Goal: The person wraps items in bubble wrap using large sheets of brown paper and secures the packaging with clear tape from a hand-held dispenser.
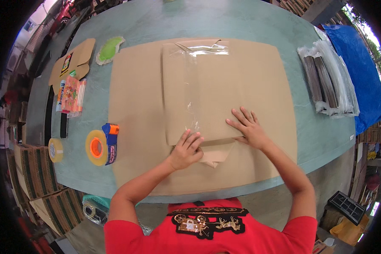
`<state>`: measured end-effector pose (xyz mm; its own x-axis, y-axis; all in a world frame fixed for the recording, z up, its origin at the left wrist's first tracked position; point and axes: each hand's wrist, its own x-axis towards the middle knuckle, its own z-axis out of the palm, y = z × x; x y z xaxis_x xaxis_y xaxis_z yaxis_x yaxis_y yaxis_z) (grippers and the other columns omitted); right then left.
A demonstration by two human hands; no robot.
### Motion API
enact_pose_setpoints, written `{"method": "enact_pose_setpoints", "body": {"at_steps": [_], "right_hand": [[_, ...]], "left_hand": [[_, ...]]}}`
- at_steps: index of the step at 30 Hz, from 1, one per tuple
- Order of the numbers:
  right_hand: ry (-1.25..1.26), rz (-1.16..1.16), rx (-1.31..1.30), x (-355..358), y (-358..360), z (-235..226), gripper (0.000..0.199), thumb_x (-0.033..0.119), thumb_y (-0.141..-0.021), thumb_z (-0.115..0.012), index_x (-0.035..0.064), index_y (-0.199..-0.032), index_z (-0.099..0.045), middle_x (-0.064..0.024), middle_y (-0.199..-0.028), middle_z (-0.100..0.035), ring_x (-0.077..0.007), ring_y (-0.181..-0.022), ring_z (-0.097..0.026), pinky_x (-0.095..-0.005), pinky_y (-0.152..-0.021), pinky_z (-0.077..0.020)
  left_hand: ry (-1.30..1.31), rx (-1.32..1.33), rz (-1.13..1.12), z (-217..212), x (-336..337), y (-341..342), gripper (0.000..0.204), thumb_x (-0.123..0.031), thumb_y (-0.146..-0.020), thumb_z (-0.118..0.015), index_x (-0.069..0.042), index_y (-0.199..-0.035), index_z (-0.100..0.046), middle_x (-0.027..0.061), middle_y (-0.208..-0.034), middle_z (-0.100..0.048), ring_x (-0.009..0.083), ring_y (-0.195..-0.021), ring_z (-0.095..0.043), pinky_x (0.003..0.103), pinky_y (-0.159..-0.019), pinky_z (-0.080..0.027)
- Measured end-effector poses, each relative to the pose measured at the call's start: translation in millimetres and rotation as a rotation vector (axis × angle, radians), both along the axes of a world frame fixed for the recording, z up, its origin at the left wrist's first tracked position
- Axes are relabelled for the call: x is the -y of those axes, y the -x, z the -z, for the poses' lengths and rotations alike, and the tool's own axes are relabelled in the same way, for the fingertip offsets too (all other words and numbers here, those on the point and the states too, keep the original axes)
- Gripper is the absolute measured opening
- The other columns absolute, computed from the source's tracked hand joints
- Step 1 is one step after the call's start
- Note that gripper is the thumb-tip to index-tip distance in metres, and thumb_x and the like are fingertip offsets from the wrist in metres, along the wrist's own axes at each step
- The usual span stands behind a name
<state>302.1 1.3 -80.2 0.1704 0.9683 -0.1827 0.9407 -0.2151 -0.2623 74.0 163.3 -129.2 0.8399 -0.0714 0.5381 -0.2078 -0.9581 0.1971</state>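
At frame left, an orange tape dispenser (100,147) beside a yellow tape roll (55,150); upper right, plastic-wrapped dark bundles (328,80) by a blue tarp (357,63).

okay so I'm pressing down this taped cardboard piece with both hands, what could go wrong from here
1. The clear tape looks wrinkled at the far edge, so it may lift or bond unevenly.
2. Only the near edge of the folded cardboard piece is pinned by your left hand and right hand; the far end could shift on the big cardboard sheet.
3. The loose flap under your left hand might crease if pressed harder.
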Motion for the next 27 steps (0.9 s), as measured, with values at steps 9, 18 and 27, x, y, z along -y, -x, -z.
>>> {"method": "enact_pose_setpoints", "body": {"at_steps": [9, 18, 27], "right_hand": [[-0.206, -0.049, 0.105, 2.4, 31.1, -26.7, 0.067, 0.023, -0.067, -0.064, 0.0187, -0.128, -0.038, -0.0063, -0.138, -0.026, -0.0294, -0.126, -0.024, -0.0487, -0.098, -0.0263], [-0.435, -0.261, -0.028, 15.0, 70.3, 14.9, 0.056, 0.032, -0.061, -0.065, 0.01, -0.112, -0.053, -0.0039, -0.099, -0.053, -0.0215, -0.088, -0.049, -0.0338, -0.076, -0.0405], [-0.449, 0.268, -0.254, -31.5, 97.0, -9.2, 0.027, 0.024, -0.07, -0.068, 0.0029, -0.075, -0.053, -0.0083, -0.076, -0.053, -0.0187, -0.064, -0.051, -0.0308, -0.059, -0.0416]], "left_hand": [[0.132, -0.139, -0.177, -29.3, 4.0, -6.8, 0.012, -0.004, -0.066, -0.054, -0.002, -0.078, -0.055, 0.0115, -0.085, -0.059, 0.0251, -0.089, -0.057, 0.043, -0.087, -0.043], [0.277, -0.238, -0.226, -34.2, 25.5, 57.1, 0.02, -0.012, -0.067, -0.062, -0.002, -0.082, -0.054, 0.0123, -0.082, -0.055, 0.0254, -0.075, -0.055, 0.037, -0.071, -0.047], [0.052, -0.279, -0.621, -39.4, 2.7, 7.1, 0.051, -0.057, -0.065, -0.059, -0.007, -0.074, -0.05, 0.0072, -0.072, -0.049, 0.0201, -0.066, -0.054, 0.031, -0.049, -0.043]]}}
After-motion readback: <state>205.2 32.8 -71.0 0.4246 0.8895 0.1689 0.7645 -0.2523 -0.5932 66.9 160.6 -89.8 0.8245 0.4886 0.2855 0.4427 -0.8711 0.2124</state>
